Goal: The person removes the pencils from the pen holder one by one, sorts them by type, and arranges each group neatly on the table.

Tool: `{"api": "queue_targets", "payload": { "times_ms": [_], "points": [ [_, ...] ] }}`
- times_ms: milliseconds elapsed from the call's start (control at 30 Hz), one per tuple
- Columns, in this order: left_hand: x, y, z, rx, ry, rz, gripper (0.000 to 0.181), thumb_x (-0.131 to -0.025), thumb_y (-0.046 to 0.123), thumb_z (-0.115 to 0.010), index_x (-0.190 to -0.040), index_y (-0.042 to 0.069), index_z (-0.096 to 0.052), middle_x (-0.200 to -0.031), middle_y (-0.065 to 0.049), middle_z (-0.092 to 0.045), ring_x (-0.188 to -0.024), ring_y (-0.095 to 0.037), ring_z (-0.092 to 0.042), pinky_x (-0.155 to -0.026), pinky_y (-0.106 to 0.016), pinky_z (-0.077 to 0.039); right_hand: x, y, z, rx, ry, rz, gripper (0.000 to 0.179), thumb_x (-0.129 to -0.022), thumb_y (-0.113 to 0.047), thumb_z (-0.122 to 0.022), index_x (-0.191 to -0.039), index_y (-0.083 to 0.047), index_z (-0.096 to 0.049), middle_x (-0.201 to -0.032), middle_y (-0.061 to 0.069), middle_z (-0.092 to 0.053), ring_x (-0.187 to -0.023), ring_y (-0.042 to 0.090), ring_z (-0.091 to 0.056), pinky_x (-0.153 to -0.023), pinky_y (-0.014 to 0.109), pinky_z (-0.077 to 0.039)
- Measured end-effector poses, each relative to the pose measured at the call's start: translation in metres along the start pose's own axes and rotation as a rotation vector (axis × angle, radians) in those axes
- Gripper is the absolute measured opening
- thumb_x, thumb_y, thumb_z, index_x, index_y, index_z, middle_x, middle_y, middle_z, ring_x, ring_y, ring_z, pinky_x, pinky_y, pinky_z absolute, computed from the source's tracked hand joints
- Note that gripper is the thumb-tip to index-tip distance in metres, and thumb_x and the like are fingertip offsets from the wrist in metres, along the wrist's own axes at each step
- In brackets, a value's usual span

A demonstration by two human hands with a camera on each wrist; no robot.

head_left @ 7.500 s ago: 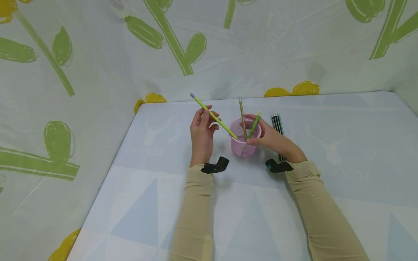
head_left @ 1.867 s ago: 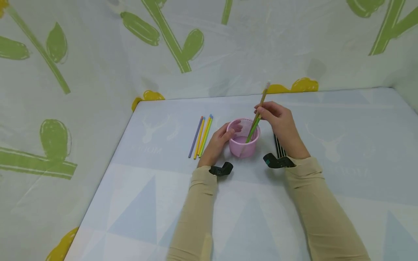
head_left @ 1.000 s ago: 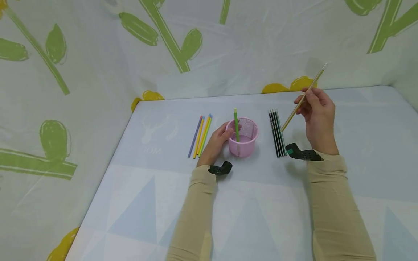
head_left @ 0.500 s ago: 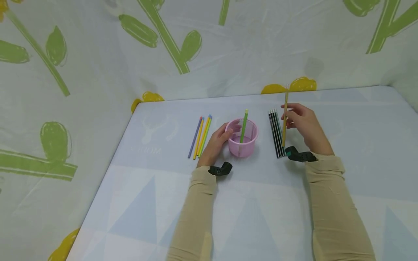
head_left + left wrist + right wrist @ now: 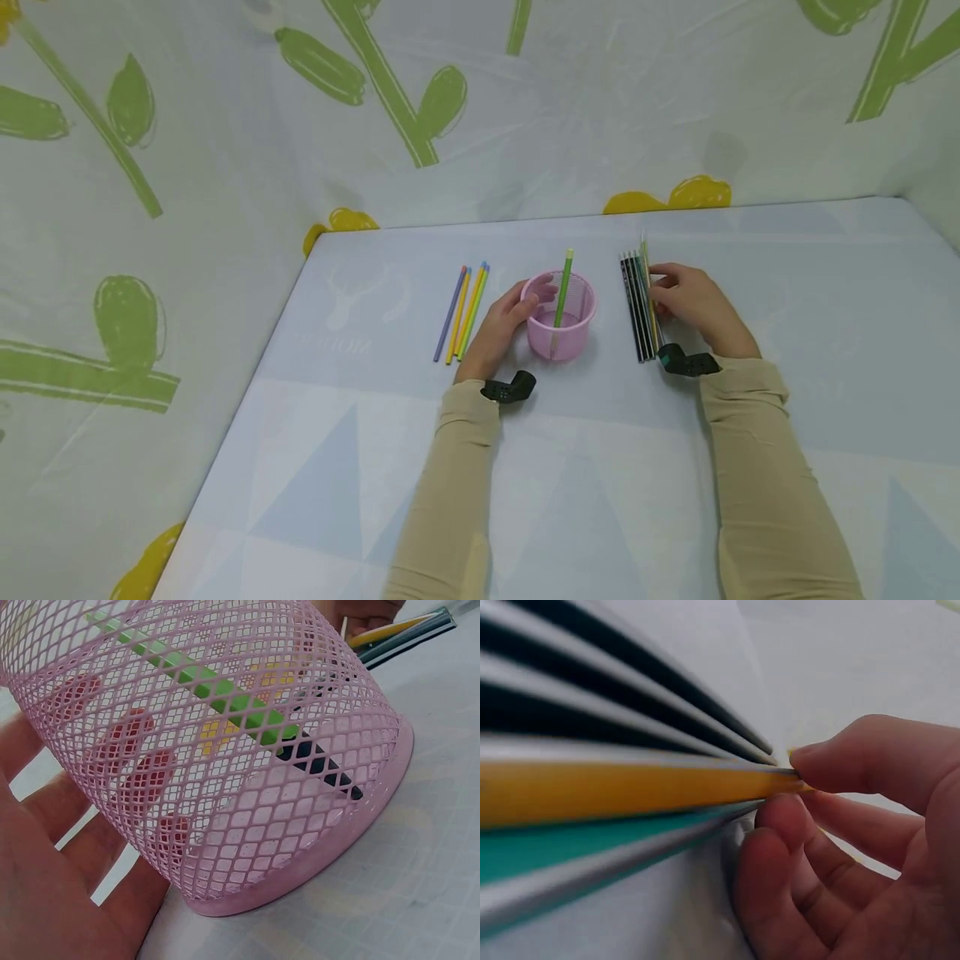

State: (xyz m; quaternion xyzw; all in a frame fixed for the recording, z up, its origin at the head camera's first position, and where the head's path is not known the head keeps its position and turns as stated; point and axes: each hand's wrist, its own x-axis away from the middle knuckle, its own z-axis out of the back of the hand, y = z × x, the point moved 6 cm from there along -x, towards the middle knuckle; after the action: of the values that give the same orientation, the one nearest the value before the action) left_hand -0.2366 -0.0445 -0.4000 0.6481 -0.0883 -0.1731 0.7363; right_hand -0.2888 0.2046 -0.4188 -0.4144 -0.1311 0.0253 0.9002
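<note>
A pink mesh pencil cup (image 5: pixel 558 342) stands on the table. My left hand (image 5: pixel 495 329) holds it from the left, thumb near the rim and fingers behind the mesh. A single green pencil (image 5: pixel 564 292) leans inside; the left wrist view shows its dark lower end through the mesh. To the right, my right hand (image 5: pixel 701 304) pinches a yellow pencil (image 5: pixel 630 791) between thumb and fingertips. It lies low along the right side of several black-and-silver striped pencils (image 5: pixel 634 308). A teal-and-silver pencil (image 5: pixel 592 851) shows just below the yellow one in the right wrist view.
Several colored pencils (image 5: pixel 461 312), purple, yellow and lime, lie side by side left of the cup. The pale patterned table (image 5: pixel 570 500) meets a white wall covering (image 5: pixel 570 125) with green plant prints at the back. Black wrist cameras (image 5: pixel 510 387) sit on both wrists.
My right hand has taken the yellow pencil out of the cup, moved it right and lowered it beside the striped pencils. Earlier, my left hand set down a lime pencil, then took hold of the cup.
</note>
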Motion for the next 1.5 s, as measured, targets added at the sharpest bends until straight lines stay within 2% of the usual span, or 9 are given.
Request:
{"api": "queue_targets", "payload": {
  "times_ms": [433, 633, 933, 1100, 1200, 1300, 1500],
  "points": [
    [0.001, -0.002, 0.000, -0.015, 0.004, 0.024, 0.038, -0.095, 0.033, -0.036, -0.131, 0.024, -0.043, -0.127, -0.003, -0.050, -0.120, -0.017, -0.041, -0.099, -0.033, -0.031, -0.003, 0.005, -0.002, 0.084, 0.026, 0.020, 0.046, -0.089, -0.022, -0.052, -0.130, -0.004, -0.041, -0.102, 0.019, -0.053, -0.070, 0.021, -0.055, -0.061, 0.029, -0.043],
    [0.002, -0.003, 0.001, -0.018, 0.011, 0.027, 0.039, -0.094, 0.036, -0.036, -0.131, 0.025, -0.043, -0.128, -0.003, -0.049, -0.120, -0.016, -0.041, -0.099, -0.033, -0.031, -0.003, 0.002, -0.002, 0.134, 0.043, 0.081, 0.041, -0.088, -0.019, -0.052, -0.127, -0.005, -0.045, -0.097, 0.017, -0.054, -0.070, 0.023, -0.053, -0.057, 0.030, -0.041],
    [0.001, -0.002, 0.001, -0.010, 0.005, 0.009, 0.039, -0.095, 0.035, -0.036, -0.131, 0.024, -0.043, -0.127, -0.005, -0.050, -0.119, -0.017, -0.042, -0.099, -0.032, -0.032, -0.002, -0.002, -0.001, 0.092, 0.054, 0.047, 0.047, -0.090, -0.029, -0.048, -0.130, -0.007, -0.041, -0.108, 0.019, -0.049, -0.077, 0.025, -0.054, -0.063, 0.033, -0.044],
    [0.000, -0.001, 0.000, -0.014, 0.003, 0.001, 0.039, -0.095, 0.034, -0.036, -0.132, 0.024, -0.043, -0.127, -0.004, -0.050, -0.120, -0.016, -0.041, -0.099, -0.032, -0.032, -0.001, -0.009, -0.003, 0.021, 0.073, 0.048, 0.048, -0.091, -0.036, -0.046, -0.131, -0.011, -0.041, -0.111, 0.017, -0.048, -0.081, 0.025, -0.052, -0.067, 0.033, -0.045],
    [0.000, 0.000, -0.001, -0.003, -0.003, -0.005, 0.039, -0.095, 0.031, -0.036, -0.132, 0.022, -0.043, -0.127, -0.006, -0.050, -0.120, -0.017, -0.042, -0.099, -0.033, -0.032, -0.001, -0.016, -0.006, -0.041, 0.070, 0.087, 0.051, -0.089, -0.042, -0.047, -0.132, -0.014, -0.042, -0.112, 0.013, -0.048, -0.086, 0.024, -0.052, -0.073, 0.036, -0.046],
    [-0.001, 0.002, -0.001, 0.008, -0.007, -0.013, 0.038, -0.095, 0.029, -0.037, -0.132, 0.020, -0.043, -0.127, -0.007, -0.050, -0.120, -0.018, -0.042, -0.099, -0.033, -0.032, 0.000, -0.025, -0.009, -0.105, 0.046, 0.165, 0.052, -0.087, -0.046, -0.049, -0.131, -0.017, -0.043, -0.113, 0.011, -0.050, -0.092, 0.025, -0.053, -0.083, 0.041, -0.043],
    [-0.001, 0.003, -0.001, 0.006, -0.008, -0.015, 0.040, -0.094, 0.031, -0.037, -0.132, 0.019, -0.042, -0.127, -0.007, -0.049, -0.119, -0.019, -0.042, -0.099, -0.031, -0.032, 0.006, -0.044, -0.017, -0.235, -0.064, 0.321, 0.046, -0.089, -0.042, -0.049, -0.129, -0.018, -0.045, -0.119, 0.003, -0.051, -0.102, 0.022, -0.053, -0.090, 0.040, -0.041]
  ]
}}
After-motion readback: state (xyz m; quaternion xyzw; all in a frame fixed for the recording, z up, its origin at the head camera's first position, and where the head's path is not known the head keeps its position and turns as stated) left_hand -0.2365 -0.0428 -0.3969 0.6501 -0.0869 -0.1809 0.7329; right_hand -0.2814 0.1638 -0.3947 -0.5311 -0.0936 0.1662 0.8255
